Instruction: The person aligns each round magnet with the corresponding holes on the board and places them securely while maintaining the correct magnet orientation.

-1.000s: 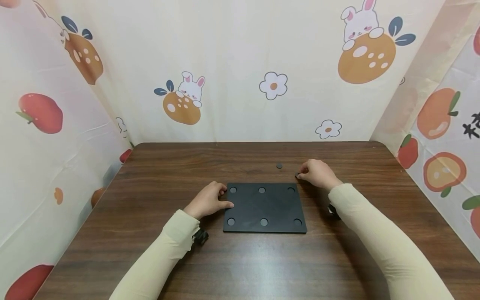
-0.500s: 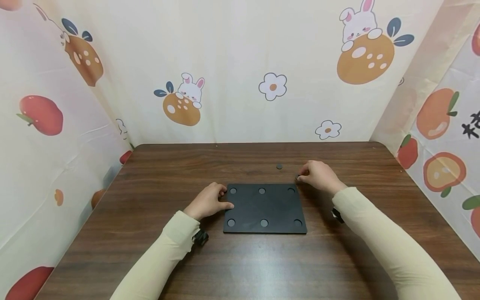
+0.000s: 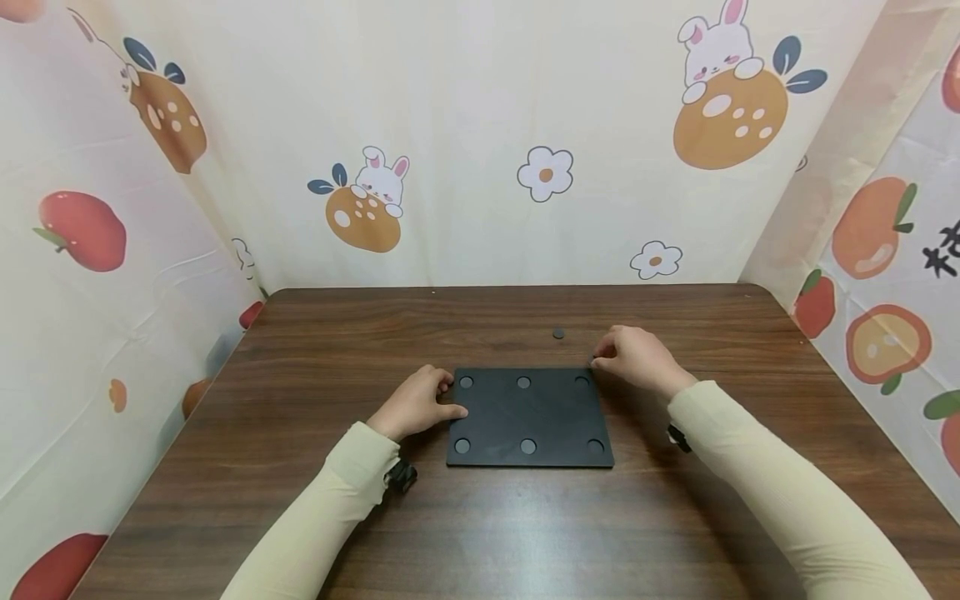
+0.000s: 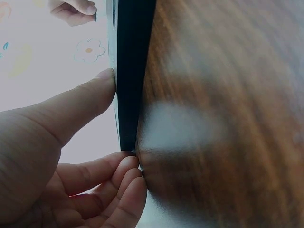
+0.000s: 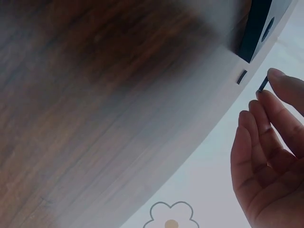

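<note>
A flat black rectangular board [image 3: 528,415] lies on the table, with round spots in a far and a near row. The left and middle spots look evenly grey; the two at the right end show dark crescent rims like recesses. My left hand [image 3: 417,403] holds the board's left edge, thumb on its top face and fingers curled at the side. Just beyond the far right corner, my right hand [image 3: 639,358] pinches a small thin dark disc [image 5: 264,84] between thumb and index finger, clear of the board. Another dark disc [image 3: 558,333] lies flat on the table behind the board.
The wooden table [image 3: 337,333] extends around the board on all sides. A printed curtain [image 3: 465,150] stands behind its far edge, with more printed cloth at left and right. Each wrist wears a small black device [image 3: 402,475].
My right hand, with the pinched disc, has come slightly nearer the board's far right corner. My left hand and the board have stayed in place, as has the loose disc.
</note>
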{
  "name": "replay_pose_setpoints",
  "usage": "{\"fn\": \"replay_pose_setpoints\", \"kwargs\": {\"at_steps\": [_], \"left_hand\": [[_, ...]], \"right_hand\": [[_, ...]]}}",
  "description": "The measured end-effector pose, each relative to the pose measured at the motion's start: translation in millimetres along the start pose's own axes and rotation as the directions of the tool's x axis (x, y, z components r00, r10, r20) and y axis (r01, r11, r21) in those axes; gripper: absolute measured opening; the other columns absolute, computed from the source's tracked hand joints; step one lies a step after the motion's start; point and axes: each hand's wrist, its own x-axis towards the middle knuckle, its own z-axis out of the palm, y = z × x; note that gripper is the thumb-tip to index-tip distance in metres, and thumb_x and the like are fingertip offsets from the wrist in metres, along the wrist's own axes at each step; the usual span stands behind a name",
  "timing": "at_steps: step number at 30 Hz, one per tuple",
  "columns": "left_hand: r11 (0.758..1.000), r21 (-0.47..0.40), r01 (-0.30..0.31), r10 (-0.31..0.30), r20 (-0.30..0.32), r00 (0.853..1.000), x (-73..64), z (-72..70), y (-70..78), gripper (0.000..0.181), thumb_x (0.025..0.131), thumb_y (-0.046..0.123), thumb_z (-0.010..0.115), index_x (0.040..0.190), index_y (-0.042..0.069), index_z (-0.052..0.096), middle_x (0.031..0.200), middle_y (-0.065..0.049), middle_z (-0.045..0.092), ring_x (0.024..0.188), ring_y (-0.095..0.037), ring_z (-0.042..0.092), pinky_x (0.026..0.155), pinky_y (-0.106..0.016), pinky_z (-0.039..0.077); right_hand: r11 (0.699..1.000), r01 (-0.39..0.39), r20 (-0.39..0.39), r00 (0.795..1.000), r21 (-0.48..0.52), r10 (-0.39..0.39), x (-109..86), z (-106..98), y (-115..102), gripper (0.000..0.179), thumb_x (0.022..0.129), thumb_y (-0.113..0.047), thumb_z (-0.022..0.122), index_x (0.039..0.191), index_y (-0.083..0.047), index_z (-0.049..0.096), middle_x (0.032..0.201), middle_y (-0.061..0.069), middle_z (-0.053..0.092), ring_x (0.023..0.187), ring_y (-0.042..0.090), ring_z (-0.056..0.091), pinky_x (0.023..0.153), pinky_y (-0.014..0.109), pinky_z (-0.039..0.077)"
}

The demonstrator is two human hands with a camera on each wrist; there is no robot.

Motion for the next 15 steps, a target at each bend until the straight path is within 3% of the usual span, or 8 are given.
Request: {"fn": "replay_pose_setpoints", "kwargs": {"at_steps": [15], "left_hand": [[1.000, 0.010, 0.008, -0.008, 0.004, 1.000, -0.3, -0.4, 0.2, 0.061, 0.083, 0.032, 0.080, 0.129, -0.001, 0.059, 0.115, -0.011, 0.059, 0.104, -0.023, 0.057, 0.093, -0.042, 0.050]], "right_hand": [[0.999, 0.051, 0.004, 0.999, 0.006, -0.051, -7.2, 6, -11, 0.009, 0.086, -0.017, 0.075, 0.091, -0.010, 0.076, 0.088, 0.002, 0.065, 0.076, 0.014, 0.061, 0.070, 0.035, 0.052]]}}
